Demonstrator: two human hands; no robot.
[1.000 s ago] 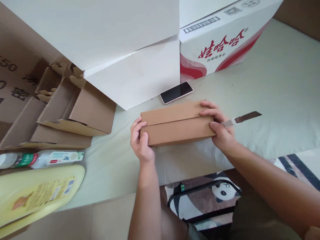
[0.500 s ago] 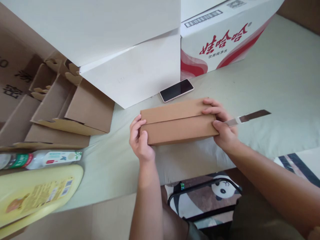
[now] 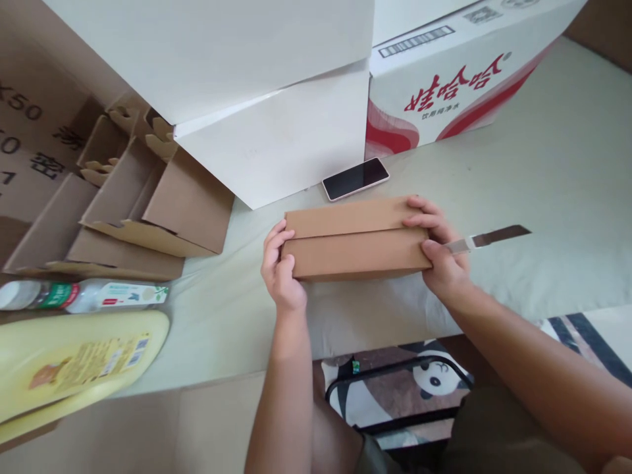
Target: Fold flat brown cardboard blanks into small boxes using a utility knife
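A small brown cardboard box (image 3: 355, 247) is held between my two hands, with a straight seam running along its upper face. My left hand (image 3: 284, 266) wraps round its left end, thumb on the near side and fingers on the far side. At the right end, my right hand (image 3: 439, 247) grips the box with the thumb and fingers. A knife (image 3: 501, 235) with a pale handle is tucked in that same hand, its blade pointing right, away from the box. Beyond the box a phone (image 3: 355, 179) lies face up on the cloth.
White cartons (image 3: 276, 145) stand at the back, beside a white-and-red water carton (image 3: 444, 99). On the left are folded brown cardboard boxes (image 3: 182, 197), a clear bottle (image 3: 89, 295) and a yellow jug (image 3: 83, 362). Below the pale cloth (image 3: 222, 329) is a panda-print item (image 3: 395, 388).
The view has shifted slightly, so the surroundings sit a little further right. Both hands keep their hold on the box, and the knife stays in the right hand.
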